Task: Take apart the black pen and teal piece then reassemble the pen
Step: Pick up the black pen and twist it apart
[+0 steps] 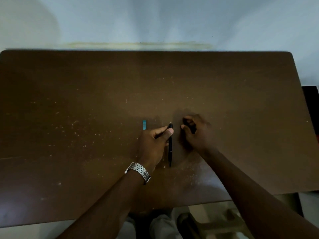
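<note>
Left hand (155, 140): your thumb and forefinger pinch the black pen (170, 144) near its far end; the other fingers curl under. This grip pins the barrel so it cannot roll.

Black pen: it lies on the bench (86, 100) near the middle of the near half, lengthwise toward the far edge, pale tip end (170, 122) pointing away from you. It appears whole (no gap in the barrel is visible).

Right hand (195, 131): it sits just beside the pen, apart from it, fingers curled in toward the thumb. Something dark shows between them, but you cannot tell whether it is a part or shadow.

Teal piece (144, 125): it rests on the bench left of the pen, just beyond your left knuckles, clear of both hands. Judged placement: set aside so it stays in reach.

Wristwatch (139, 171): on the left wrist, not in the way.

Step in hand (judgement): steady the pen with the left hand so the right can work the far end.

Caution: a loose small part could roll toward the bench edge.
</note>
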### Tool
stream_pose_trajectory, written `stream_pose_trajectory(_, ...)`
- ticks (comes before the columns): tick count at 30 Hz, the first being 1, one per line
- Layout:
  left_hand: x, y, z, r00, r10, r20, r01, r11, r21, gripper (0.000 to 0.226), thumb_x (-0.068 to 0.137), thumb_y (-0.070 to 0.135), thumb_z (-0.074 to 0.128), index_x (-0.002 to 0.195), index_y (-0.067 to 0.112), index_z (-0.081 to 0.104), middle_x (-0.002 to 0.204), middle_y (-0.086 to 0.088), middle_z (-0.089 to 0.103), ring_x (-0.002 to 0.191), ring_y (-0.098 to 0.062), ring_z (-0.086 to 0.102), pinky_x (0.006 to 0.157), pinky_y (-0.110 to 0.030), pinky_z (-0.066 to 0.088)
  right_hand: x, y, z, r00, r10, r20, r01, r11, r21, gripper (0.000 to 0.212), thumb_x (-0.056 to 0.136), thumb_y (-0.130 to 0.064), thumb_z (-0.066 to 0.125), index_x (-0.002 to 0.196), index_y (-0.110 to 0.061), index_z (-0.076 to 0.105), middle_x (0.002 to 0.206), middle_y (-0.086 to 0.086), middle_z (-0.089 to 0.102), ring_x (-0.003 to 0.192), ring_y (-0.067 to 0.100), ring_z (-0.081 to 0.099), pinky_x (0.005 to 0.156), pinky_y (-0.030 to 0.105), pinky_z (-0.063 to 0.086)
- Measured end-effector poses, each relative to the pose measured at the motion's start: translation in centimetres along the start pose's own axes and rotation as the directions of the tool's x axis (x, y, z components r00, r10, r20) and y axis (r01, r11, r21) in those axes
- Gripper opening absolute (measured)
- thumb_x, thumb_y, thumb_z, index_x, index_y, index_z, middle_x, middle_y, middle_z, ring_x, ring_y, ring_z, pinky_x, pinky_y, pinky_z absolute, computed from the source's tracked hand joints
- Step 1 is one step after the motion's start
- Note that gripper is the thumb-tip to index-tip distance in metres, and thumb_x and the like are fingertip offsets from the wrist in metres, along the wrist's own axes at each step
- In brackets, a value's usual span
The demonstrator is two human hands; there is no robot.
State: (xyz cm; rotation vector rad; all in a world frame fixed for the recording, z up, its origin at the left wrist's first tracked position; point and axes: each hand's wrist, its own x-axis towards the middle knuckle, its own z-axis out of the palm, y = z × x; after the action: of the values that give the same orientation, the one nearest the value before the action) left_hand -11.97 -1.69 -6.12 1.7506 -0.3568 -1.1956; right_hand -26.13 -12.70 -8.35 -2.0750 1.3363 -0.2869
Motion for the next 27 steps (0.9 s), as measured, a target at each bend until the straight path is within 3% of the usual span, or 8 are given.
stream_pose_trajectory(2, -0.1, 0.0, 0.1, 1.000, -0.021, 0.009, 0.021, 1.000, -0.016, 0.036, 0.093, 0.024, 0.075, 0.126, 0.010, 0.072, 0.122, -0.005, 0.077, 0.106, -0.010, 0.074, 0.087, -0.032, 0.064, -0.2, -0.3, -0.5, 0.999, 0.011, -0.039, -0.009, 0.999, 0.044, 0.027, 0.093, -0.014, 0.072, 0.120, -0.009, 0.069, 0.111, 0.008, 0.071, 0.095, 0.018, 0.066, 0.083, 0.032, 0.057)
stream_pose_trajectory(5, -0.1, -0.1, 0.2, 1.000, -0.025, 0.002, 0.025, 0.999, -0.022, 0.036, 0.092, 0.024, 0.076, 0.126, 0.010, 0.073, 0.119, -0.005, 0.078, 0.104, -0.011, 0.075, 0.088, -0.037, 0.064, -0.6, -1.1, -1.4, 0.990, 0.028, -0.141, -0.016, 0.996, 0.087, 0.023, 0.092, -0.010, 0.072, 0.114, -0.006, 0.073, 0.106, 0.007, 0.073, 0.088, 0.013, 0.066, 0.079, 0.015, 0.053)
stream_pose_trajectory(7, -0.1, -0.1, 0.2, 1.000, -0.026, -0.003, 0.026, 1.000, -0.017, 0.036, 0.092, 0.024, 0.076, 0.126, 0.010, 0.073, 0.119, -0.004, 0.078, 0.103, -0.011, 0.075, 0.089, -0.037, 0.064, -0.9, -1.8, -2.1, 0.986, 0.071, -0.149, -0.048, 0.987, 0.151, 0.019, 0.094, -0.013, 0.070, 0.113, -0.010, 0.074, 0.106, 0.003, 0.073, 0.088, 0.010, 0.067, 0.079, 0.017, 0.054)
stream_pose_trajectory(12, -0.3, -0.2, 0.2, 1.000, -0.011, 0.019, 0.011, 1.000, -0.011, 0.032, 0.093, 0.022, 0.075, 0.123, 0.011, 0.074, 0.115, -0.001, 0.079, 0.094, -0.002, 0.075, 0.085, -0.030, 0.064, -1.1, -4.3, -2.6, 0.988, 0.086, 0.126, -0.127, 0.918, 0.376, 0.014, 0.096, -0.016, 0.069, 0.103, -0.024, 0.077, 0.092, -0.017, 0.072, 0.085, -0.010, 0.068, 0.074, 0.006, 0.051)
stream_pose_trajectory(14, -0.5, -0.1, 0.2, 1.000, -0.006, 0.030, 0.006, 1.000, 0.002, 0.031, 0.093, 0.022, 0.075, 0.122, 0.013, 0.074, 0.111, 0.004, 0.079, 0.088, 0.001, 0.075, 0.084, -0.031, 0.065, -1.0, -5.0, -2.2, 0.971, 0.121, 0.205, -0.200, 0.881, 0.428, 0.017, 0.095, -0.014, 0.069, 0.095, -0.030, 0.075, 0.087, -0.015, 0.074, 0.076, -0.011, 0.069, 0.067, 0.007, 0.052)
stream_pose_trajectory(17, -0.7, 0.0, 0.2, 1.000, 0.004, 0.021, -0.005, 1.000, 0.029, 0.031, 0.092, 0.022, 0.076, 0.123, 0.014, 0.074, 0.109, 0.009, 0.078, 0.091, -0.003, 0.075, 0.087, -0.037, 0.065, -0.3, -5.3, -1.8, 0.933, 0.248, 0.260, -0.343, 0.830, 0.440, 0.018, 0.095, -0.013, 0.068, 0.085, -0.025, 0.076, 0.080, -0.003, 0.075, 0.060, -0.006, 0.066, 0.055, 0.011, 0.054)
stream_pose_trajectory(20, -0.8, 0.1, 0.1, 1.000, 0.003, 0.026, -0.004, 0.999, 0.044, 0.033, 0.093, 0.021, 0.075, 0.125, 0.013, 0.073, 0.114, 0.001, 0.079, 0.096, -0.008, 0.075, 0.088, -0.038, 0.064, 0.4, -5.1, -1.7, 0.876, 0.349, 0.332, -0.465, 0.793, 0.393, 0.020, 0.094, -0.019, 0.069, 0.077, -0.025, 0.076, 0.063, -0.006, 0.072, 0.049, -0.004, 0.063, 0.046, 0.017, 0.054)
stream_pose_trajectory(27, -1.0, -0.3, 0.1, 0.999, 0.020, 0.040, -0.019, 1.000, -0.002, 0.029, 0.096, 0.019, 0.071, 0.124, 0.013, 0.074, 0.103, 0.011, 0.077, 0.093, 0.001, 0.074, 0.081, -0.023, 0.063, 1.0, -5.5, -0.7, 0.870, 0.323, 0.373, -0.441, 0.847, 0.296, 0.027, 0.098, -0.030, 0.060, 0.072, -0.025, 0.067, 0.048, -0.014, 0.063, 0.041, -0.003, 0.059, 0.044, 0.023, 0.051)
